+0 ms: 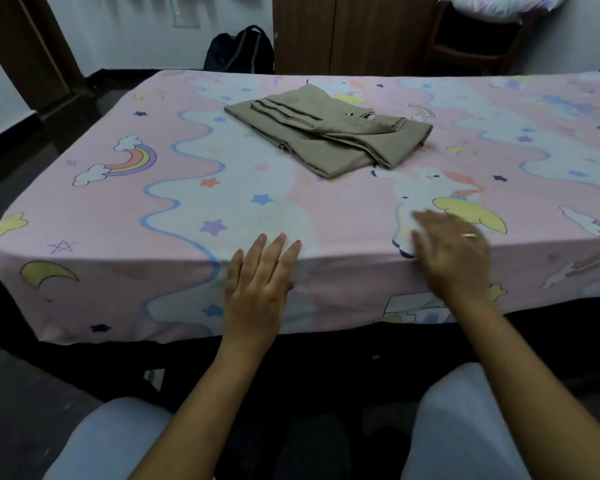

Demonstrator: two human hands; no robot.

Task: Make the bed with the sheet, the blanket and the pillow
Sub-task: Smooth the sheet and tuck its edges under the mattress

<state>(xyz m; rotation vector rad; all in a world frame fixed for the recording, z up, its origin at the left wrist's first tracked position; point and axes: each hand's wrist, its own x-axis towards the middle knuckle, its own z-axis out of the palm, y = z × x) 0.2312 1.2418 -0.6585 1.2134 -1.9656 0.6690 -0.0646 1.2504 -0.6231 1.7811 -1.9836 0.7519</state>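
- Fingers (278, 251) of the left hand (258, 289) are straight and close together. They lie flat over the near edge of the bed (13, 268), with the tips on top and the palm against the hanging side. They grasp nothing.
- The right hand (456, 258) is blurred. Its fingers (426, 225) look spread and relaxed on the same near edge, pressing on the cloth and not curled round anything. A ring (469, 234) shows on one finger.
- The two hands are near each other but apart, left of the printed winged horse and on it.
- The sheet (222, 174) is pink with rainbows, stars, moons and clouds. It is spread over the whole top of the bed and hangs down the near side and the left end.
- A folded tan cloth (329, 136) lies on the sheet past the middle, towards the far side and well apart from both hands. Whether it is the blanket I cannot tell.
- A bundle of pastel cloth (499, 5) sits on a dark wooden chair (471, 50) beyond the far right of the bed. It is cut off by the frame, so I cannot tell if it is the pillow.
- A black backpack (239, 51) stands on the floor against the far wall, just beside a brown wardrobe (343, 32).
- Two knees in pale trousers (465, 431) show at the bottom.
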